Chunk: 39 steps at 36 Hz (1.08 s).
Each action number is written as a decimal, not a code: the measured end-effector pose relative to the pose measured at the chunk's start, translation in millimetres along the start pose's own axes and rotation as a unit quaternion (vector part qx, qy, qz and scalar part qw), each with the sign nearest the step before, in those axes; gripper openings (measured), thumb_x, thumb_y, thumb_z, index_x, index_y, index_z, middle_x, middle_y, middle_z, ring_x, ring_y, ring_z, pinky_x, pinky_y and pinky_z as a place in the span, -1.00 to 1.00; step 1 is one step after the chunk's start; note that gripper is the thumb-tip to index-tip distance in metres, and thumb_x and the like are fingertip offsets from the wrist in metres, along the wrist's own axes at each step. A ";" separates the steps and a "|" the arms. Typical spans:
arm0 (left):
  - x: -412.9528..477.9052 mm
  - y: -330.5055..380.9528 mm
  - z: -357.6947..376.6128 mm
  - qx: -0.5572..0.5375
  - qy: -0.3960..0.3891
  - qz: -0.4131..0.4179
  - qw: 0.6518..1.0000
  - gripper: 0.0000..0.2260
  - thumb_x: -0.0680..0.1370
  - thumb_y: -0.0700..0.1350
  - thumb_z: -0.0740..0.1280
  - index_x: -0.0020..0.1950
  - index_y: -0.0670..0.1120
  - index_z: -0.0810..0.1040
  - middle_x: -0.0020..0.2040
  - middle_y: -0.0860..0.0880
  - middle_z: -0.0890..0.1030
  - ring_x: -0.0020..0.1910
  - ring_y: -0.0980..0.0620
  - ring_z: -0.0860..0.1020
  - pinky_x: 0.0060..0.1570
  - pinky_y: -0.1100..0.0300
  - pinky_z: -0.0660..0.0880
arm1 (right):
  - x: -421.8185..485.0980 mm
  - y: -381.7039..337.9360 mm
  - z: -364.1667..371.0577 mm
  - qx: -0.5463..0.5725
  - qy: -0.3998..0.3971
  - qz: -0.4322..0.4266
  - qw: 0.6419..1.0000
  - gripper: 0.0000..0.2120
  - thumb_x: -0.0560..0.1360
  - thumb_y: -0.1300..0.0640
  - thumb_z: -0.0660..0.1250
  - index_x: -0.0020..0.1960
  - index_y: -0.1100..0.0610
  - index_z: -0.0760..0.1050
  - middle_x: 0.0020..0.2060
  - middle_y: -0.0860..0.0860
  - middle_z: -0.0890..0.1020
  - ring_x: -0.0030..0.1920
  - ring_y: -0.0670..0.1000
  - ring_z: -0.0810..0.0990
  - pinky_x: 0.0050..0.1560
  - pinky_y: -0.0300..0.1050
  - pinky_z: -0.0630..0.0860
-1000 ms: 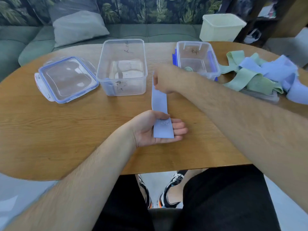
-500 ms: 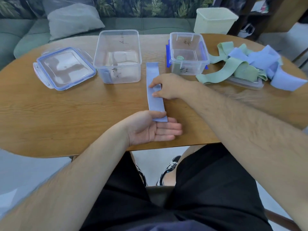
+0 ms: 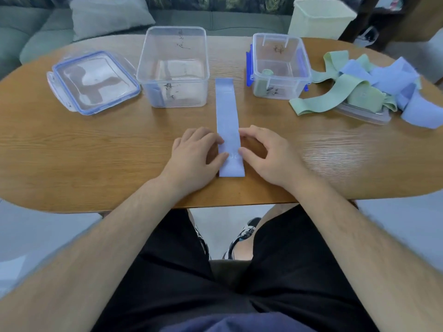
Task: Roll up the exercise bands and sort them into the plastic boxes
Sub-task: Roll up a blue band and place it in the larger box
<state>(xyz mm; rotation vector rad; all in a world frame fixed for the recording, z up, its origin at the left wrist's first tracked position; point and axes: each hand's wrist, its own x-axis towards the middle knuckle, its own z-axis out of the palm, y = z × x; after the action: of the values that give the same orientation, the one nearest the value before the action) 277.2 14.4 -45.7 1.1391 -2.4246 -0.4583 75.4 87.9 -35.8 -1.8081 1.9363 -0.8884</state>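
A long blue band (image 3: 227, 111) lies flat and straight on the wooden surface (image 3: 72, 159). It runs away from the person. The left hand (image 3: 196, 152) rests on the surface with its thumb and fingertips touching the band's left edge. The right hand (image 3: 266, 152) is on the other side. Its fingers are bent like a bridge, and its fingertips and thumb touch the band's right edge. Neither hand wraps around the band.

Past the left hand stands a big clear box (image 3: 172, 68), and a lid (image 3: 93, 80) lies further out to that side. Past the right hand stands a small clear box (image 3: 279, 65) with a rolled green band (image 3: 267, 72) inside. Further out on that side is a pile of green and blue bands (image 3: 374, 85).
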 end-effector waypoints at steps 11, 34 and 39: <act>-18.6 6.4 -1.4 -0.038 0.080 0.133 0.987 -0.82 0.58 -0.06 0.35 0.12 -0.12 0.59 0.22 -0.02 0.57 0.22 -0.07 0.54 0.16 -0.07 0.48 | -13.4 2.1 2.2 0.052 0.053 -0.077 0.994 -0.77 0.52 0.17 0.47 0.17 0.10 0.63 0.25 -0.05 0.60 0.29 -0.17 0.52 0.36 -0.26 0.40; -29.5 5.8 -8.6 -0.036 -0.006 0.183 0.982 -0.89 0.52 -0.08 0.44 -0.04 -0.02 0.52 0.13 0.12 0.56 0.18 0.03 0.53 0.13 0.04 0.40 | -39.3 -10.9 -1.9 0.027 -0.028 -0.135 0.990 -0.90 0.49 0.19 0.49 -0.08 0.08 0.57 0.23 -0.06 0.61 0.32 -0.11 0.51 0.37 -0.14 0.39; -28.6 3.3 -8.8 -0.051 -0.016 0.173 0.983 -0.90 0.52 -0.05 0.43 -0.07 -0.01 0.53 0.13 0.13 0.55 0.18 0.06 0.53 0.13 0.03 0.40 | -37.7 -10.6 -1.4 0.026 -0.034 -0.141 0.989 -0.92 0.49 0.19 0.49 -0.11 0.08 0.60 0.22 -0.06 0.61 0.31 -0.11 0.51 0.38 -0.16 0.38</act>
<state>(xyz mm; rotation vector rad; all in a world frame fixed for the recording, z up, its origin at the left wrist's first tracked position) 295.9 37.8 -43.3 0.6511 -2.5241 -0.4836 87.4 125.2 -34.0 -2.0856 1.6256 -0.9407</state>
